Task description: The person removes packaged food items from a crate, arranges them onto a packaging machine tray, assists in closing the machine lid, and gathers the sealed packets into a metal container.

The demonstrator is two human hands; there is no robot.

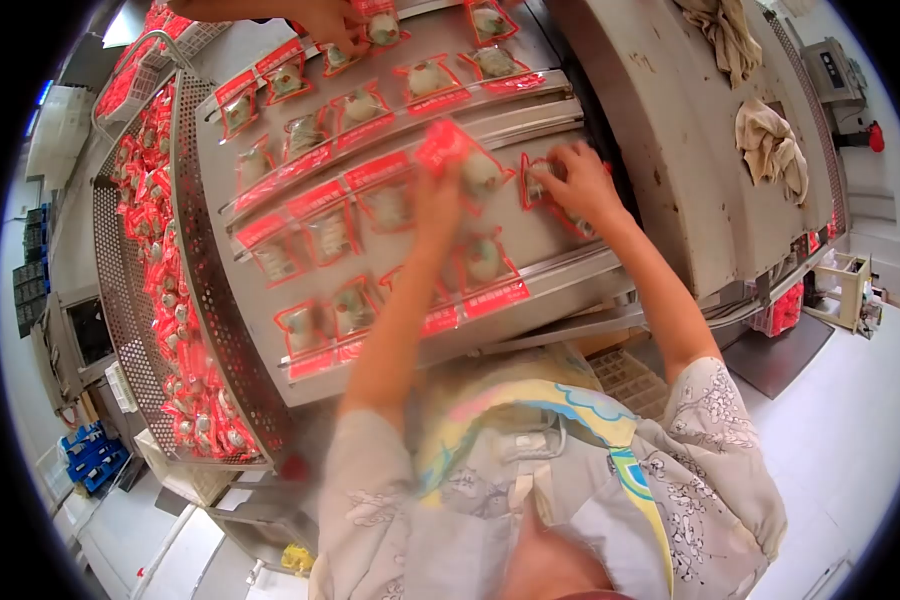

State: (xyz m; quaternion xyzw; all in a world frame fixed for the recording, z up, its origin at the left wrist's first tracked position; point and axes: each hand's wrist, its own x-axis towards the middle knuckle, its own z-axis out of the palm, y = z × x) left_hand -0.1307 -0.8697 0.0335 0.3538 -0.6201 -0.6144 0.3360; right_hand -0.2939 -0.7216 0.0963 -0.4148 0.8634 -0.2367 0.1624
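Rows of red-and-clear plastic pouches (428,80), each with a pale, egg-like item inside, lie on a slanted metal machine bed (375,275). My left hand (438,195) is smeared by motion. It is closed at the red end of a blurred pouch (482,172), raised over the middle row. To its right, my right hand (580,180) has its fingertips pinched on another pouch (536,184) near the end of that row. Part of this pouch is hidden under the fingers. My left forearm covers some pouches in the lower row.
Another person's hand (335,25) touches a pouch at the top. On the left, a perforated metal trough (192,250) holds many filled pouches. A large metal cover (660,150) stands right, with crumpled cloths (770,145) on it. Metal bars (540,290) cross the bed.
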